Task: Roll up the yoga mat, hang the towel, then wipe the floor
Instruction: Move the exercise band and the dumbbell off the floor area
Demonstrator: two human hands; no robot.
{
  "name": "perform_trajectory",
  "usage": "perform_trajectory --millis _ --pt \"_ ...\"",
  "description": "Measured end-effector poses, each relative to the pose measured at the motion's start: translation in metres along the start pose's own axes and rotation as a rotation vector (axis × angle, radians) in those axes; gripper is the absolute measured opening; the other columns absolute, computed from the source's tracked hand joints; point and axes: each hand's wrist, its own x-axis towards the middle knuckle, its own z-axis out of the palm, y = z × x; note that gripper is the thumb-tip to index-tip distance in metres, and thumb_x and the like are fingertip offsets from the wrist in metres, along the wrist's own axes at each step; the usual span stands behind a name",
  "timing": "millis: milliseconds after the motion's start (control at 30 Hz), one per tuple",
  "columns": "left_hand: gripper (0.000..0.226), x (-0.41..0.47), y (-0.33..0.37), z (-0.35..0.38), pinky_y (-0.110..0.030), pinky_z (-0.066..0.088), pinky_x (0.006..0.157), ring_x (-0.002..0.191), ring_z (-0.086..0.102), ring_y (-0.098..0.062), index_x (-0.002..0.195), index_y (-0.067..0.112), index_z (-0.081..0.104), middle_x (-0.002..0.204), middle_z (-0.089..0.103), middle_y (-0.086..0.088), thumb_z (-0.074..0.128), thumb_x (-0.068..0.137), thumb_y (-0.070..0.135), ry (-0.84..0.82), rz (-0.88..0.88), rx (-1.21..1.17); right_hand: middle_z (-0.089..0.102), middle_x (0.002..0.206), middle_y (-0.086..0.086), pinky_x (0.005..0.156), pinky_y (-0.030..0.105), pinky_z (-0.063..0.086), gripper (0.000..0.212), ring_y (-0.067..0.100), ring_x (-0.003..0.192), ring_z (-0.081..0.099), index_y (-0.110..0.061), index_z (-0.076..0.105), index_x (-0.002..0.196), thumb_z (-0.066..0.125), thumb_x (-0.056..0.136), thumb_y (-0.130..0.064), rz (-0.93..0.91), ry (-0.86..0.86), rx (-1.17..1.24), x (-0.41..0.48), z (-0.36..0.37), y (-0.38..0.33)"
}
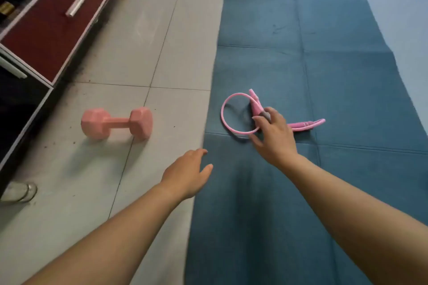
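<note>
Head view: blue yoga mat (254,215) is lying flat on grey floor tiles (129,53). Left hand (187,173) is hovering with fingers relaxed; right hand (273,136) is spreading its fingers over a pink rope (298,125).

Matt, cloth-like yoga mat (289,192)

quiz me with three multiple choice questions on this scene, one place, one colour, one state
1. The yoga mat is: A rolled up; B spread flat; C hung up.
2. Where does the dumbbell lie? A on the mat; B on the floor tiles beside it; C on a shelf.
3. What colour is the skipping rope? A pink; B green; C black.
Answers: 1 B, it lies open along the floor. 2 B, it rests on tiles left of the mat. 3 A, loop and handles are pink.
</note>
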Motion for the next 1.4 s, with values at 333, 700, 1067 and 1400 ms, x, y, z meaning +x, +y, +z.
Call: perform_trajectory --millis 333,700,1067,1400 --pt "0.047 0.012 0.019 0.002 -0.030 0.037 0.101 0.123 0.047 -0.019 0.137 0.021 0.039 0.136 0.049 -0.001 0.045 0.095 0.040 -0.026 -0.055 -0.132 0.050 0.115 0.010 0.094 0.047 0.040 0.055 0.033 0.111 0.050 -0.036 0.040 0.134 0.059 0.083 -0.043 0.237 -0.166 0.087 0.008 -0.001 0.009" --pt "0.044 0.002 0.006 0.001 -0.027 0.036 0.099 0.121 0.048 -0.017 0.136 0.022 0.041 0.135 0.050 0.001 0.045 0.095 0.039 -0.058 -0.072 -0.216 0.051 0.124 0.006 0.088 0.042 0.045 0.072 0.030 0.108 0.054 -0.036 0.023 0.144 0.063 0.083 -0.036 0.190 -0.186 0.180 0.012 0.013 0.004" --pt "0.046 0.000 0.001 -0.007 -0.030 0.037 0.101 0.124 0.046 -0.015 0.138 0.025 0.037 0.139 0.046 0.004 0.045 0.095 0.039 -0.006 0.020 -0.131 0.055 0.127 -0.004 0.096 0.030 0.038 0.060 0.019 0.115 0.052 -0.035 0.051 0.130 0.055 0.081 0.000 0.002 -0.150 0.315 -0.001 0.015 -0.010" --pt "0.057 0.010 0.017 -0.041 -0.019 0.035 0.096 0.121 0.046 -0.010 0.133 0.024 0.043 0.135 0.047 0.008 0.068 0.082 0.032 0.239 0.427 -0.122 0.056 0.103 -0.019 0.084 0.038 0.052 0.056 0.016 0.085 0.063 -0.025 0.050 0.126 0.068 0.077 -0.003 0.092 -0.157 0.375 -0.044 -0.053 -0.017"
